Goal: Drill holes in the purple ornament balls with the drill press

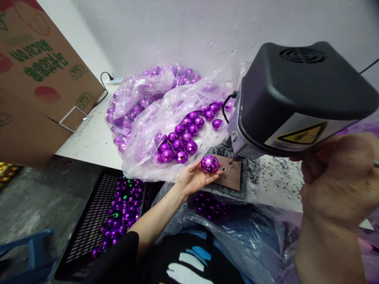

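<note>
My left hand (197, 179) holds a shiny purple mirrored ball (210, 164) between thumb and fingers, with a small dark hole facing me. The ball is beside a brown board (232, 175) on the base of a bench drill press (296, 90). A thin bit points down over the board. My right hand (340, 177) is raised at the machine's right side, its fingers curled around what looks like the feed handle; the grip itself is mostly hidden. Several loose purple balls (178, 145) lie left of the drill, on the mouth of a clear plastic bag (148, 130).
Black shavings (275, 177) litter the white table around the drill. A cardboard box (38, 79) stands at the left. Below are a black crate (91, 221) of small purple and green balls and a blue stool (29, 252). Clear plastic sheeting (237, 232) hangs over my lap.
</note>
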`<state>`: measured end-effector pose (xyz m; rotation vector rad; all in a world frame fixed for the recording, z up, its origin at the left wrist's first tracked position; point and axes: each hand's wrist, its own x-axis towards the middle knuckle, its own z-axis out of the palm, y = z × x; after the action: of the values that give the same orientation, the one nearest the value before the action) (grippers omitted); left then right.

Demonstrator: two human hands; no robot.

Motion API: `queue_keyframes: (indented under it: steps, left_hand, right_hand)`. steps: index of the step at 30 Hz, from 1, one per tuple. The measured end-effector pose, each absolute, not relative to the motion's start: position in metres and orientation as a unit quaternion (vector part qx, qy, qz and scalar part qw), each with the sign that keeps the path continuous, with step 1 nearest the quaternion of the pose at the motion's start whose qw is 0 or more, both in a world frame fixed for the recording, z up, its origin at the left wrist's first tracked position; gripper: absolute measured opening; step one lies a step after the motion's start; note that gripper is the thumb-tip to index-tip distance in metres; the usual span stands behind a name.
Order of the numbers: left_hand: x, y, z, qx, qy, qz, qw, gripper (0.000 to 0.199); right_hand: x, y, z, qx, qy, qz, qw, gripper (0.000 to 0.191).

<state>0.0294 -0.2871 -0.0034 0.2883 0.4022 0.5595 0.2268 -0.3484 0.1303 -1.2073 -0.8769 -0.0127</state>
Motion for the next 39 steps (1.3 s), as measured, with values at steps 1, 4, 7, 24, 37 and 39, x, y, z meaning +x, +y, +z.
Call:
queue_keyframes:
  steps: [1, 4, 7, 24, 37, 39]
  left_hand:
    - [0.031, -0.287, -0.003, 0.134, 0.200, 0.272, 0.932, 0.040]
    - [0.034, -0.289, -0.003, 0.125, 0.204, 0.266, 0.934, 0.039]
    - [0.032, -0.290, -0.004, 0.131, 0.199, 0.256, 0.937, 0.041]
    - [0.011, -0.280, -0.001, 0.408, 0.326, 0.307, 0.796, 0.043]
    - [0.052, -0.275, -0.008, 0.734, 0.352, 0.275, 0.511, 0.053]
    - [0.056, -0.274, -0.011, 0.746, 0.351, 0.278, 0.493, 0.053]
  right_hand:
    - [0.227, -0.348, 0.131, -0.549, -0.397, -0.007, 0.735, 0.033]
    - [0.226, -0.346, 0.133, -0.544, -0.396, -0.011, 0.739, 0.036]
    - [0.227, -0.346, 0.134, -0.552, -0.393, 0.000, 0.735, 0.036]
    - [0.227, -0.347, 0.134, -0.554, -0.403, -0.002, 0.728, 0.042]
    - [0.259, -0.315, 0.159, -0.578, -0.376, 0.138, 0.711, 0.048]
    - [0.262, -0.311, 0.159, -0.578, -0.373, 0.142, 0.712, 0.050]
